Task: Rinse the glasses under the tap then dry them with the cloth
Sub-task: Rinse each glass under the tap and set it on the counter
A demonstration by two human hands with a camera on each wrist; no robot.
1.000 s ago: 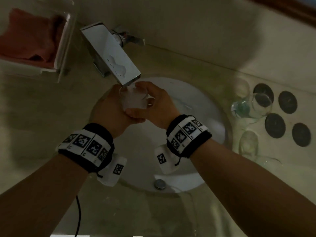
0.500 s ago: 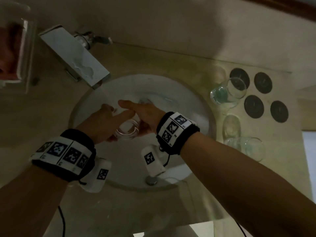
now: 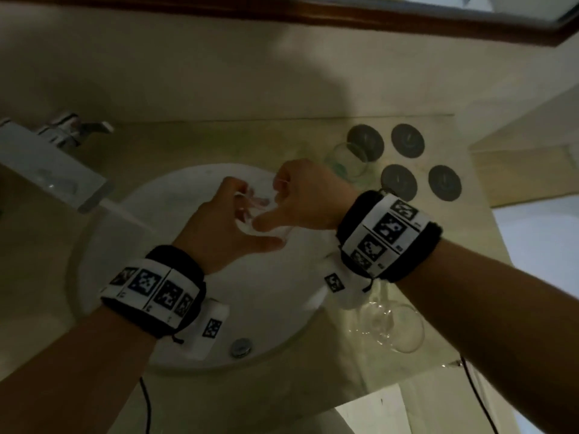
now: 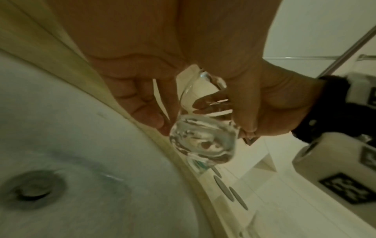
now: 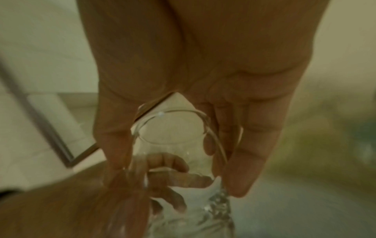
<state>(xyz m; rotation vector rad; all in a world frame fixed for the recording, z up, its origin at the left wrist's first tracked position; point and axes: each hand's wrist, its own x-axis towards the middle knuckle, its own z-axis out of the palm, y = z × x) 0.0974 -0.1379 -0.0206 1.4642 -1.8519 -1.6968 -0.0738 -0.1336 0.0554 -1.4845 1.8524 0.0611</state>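
1. Spanning the room's pale wall, a wood-framed mirror (image 3: 313,14) hangs above the beige counter (image 3: 219,396).
2. White basin (image 3: 266,296) sits sunken in it.
3. 4 dark coasters (image 3: 398,182) lie right.
4. Both the left hand (image 3: 216,227) and the right hand (image 3: 308,198) grip 1 glass (image 4: 200,140) over the basin.

text: none legible | wristbands (image 3: 386,234): black-and-white square marker patterns, small print beside them too blurred to read

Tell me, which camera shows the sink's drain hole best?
The left wrist view: the drain sits big and unblocked at the bottom of the white sink. The head view shows only a small metal fitting at the near rim, and the right wrist view shows no drain at all.
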